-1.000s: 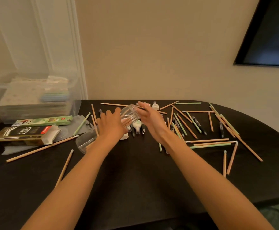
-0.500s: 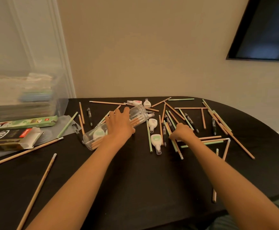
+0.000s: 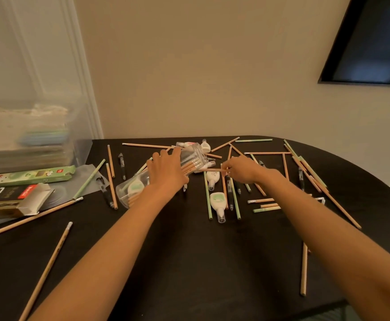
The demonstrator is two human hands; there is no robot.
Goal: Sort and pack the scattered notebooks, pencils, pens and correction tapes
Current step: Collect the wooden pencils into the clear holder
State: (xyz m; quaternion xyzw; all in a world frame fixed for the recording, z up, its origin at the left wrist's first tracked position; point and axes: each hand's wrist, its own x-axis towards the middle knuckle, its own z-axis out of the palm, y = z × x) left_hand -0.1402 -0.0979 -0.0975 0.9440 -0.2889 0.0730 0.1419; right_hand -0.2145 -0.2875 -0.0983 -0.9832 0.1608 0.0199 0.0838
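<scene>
Head, left hand (image 3: 166,172) extended, right hand (image 3: 242,169) pinching pencil (image 3: 212,170)

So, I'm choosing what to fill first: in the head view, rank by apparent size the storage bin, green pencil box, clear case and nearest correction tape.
1. storage bin, largest.
2. green pencil box and clear case: alike, unranked; the box leaves the frame.
3. correction tape.

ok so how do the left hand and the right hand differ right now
The left hand lies spread, fingers fairly straight, on the clear case; the right hand is curled. The left hand pinches nothing, while the right hand pinches a tan pencil pointing toward the case. Both reach over the dark table.
</scene>
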